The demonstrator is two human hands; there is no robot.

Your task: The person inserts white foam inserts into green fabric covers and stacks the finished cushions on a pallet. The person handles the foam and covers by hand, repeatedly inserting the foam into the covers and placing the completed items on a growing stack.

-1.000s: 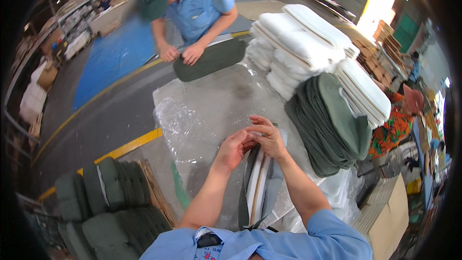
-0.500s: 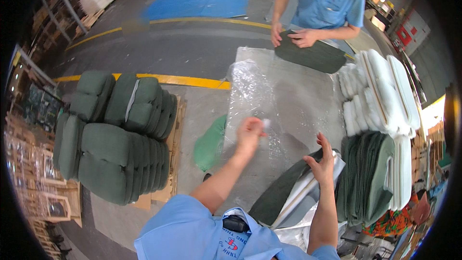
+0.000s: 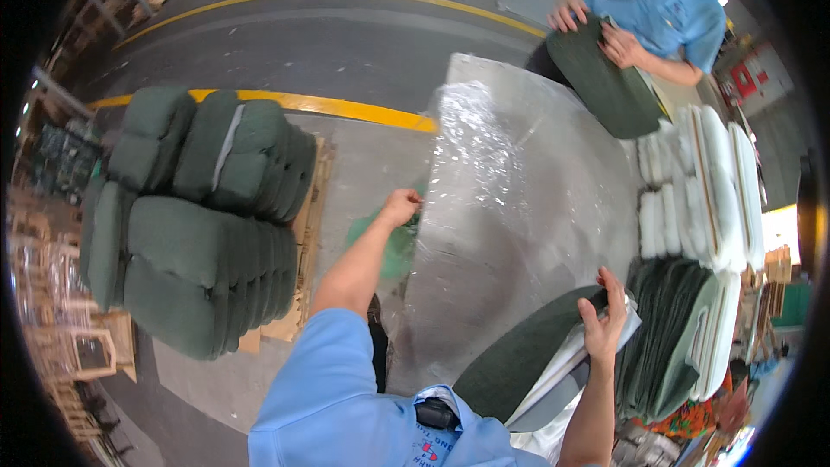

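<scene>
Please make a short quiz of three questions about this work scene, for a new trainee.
1. True or false: the right hand grips the dark green cushion cover.
2. The left hand is at the edge of: A) the clear plastic sheet, B) the white foam stack, C) the yellow floor line.
3. What lies stacked on the pallet at the person's left?

Key: 1 true; 2 A; 3 finished green cushions.

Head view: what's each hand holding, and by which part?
Right hand grips the dark green cushion cover with white foam inside at its upper end, fingers over the edge. Left hand is closed at the clear plastic sheet's left edge; the pinch itself can't be told.
</scene>
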